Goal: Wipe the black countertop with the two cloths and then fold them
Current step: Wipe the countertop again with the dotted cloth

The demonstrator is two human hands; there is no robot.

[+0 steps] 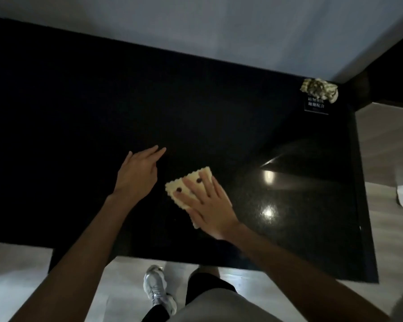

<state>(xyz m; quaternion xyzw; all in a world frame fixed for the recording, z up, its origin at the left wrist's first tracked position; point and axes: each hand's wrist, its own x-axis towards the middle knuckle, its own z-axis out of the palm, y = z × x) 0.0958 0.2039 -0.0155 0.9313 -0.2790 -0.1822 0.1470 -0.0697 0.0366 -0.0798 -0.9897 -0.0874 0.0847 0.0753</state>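
Leftmost, the left hand (137,175) rests open on the black countertop (79,112), fingers stretched forward and toward the right, holding nothing. Just to its right, apart from it, lies a pale yellow cloth (184,188) with a zigzag edge and 2 dark dots showing on it; it is flat on the countertop near the front edge. On it the right hand (207,203) lies flat, palm down with fingers spread, pressing the cloth to the surface rather than closing around it; part of the cloth pokes out under the heel of the palm. Further right, the stone shines with 2 bright spots of reflected light. At the far right corner, well apart from both hands, sits the other cloth (319,89), crumpled in a striped, patterned heap, touching a small black sign (316,107) with white characters too small to read. Below the front edge, a grey shoe (157,288) stands on the light floor (14,275).
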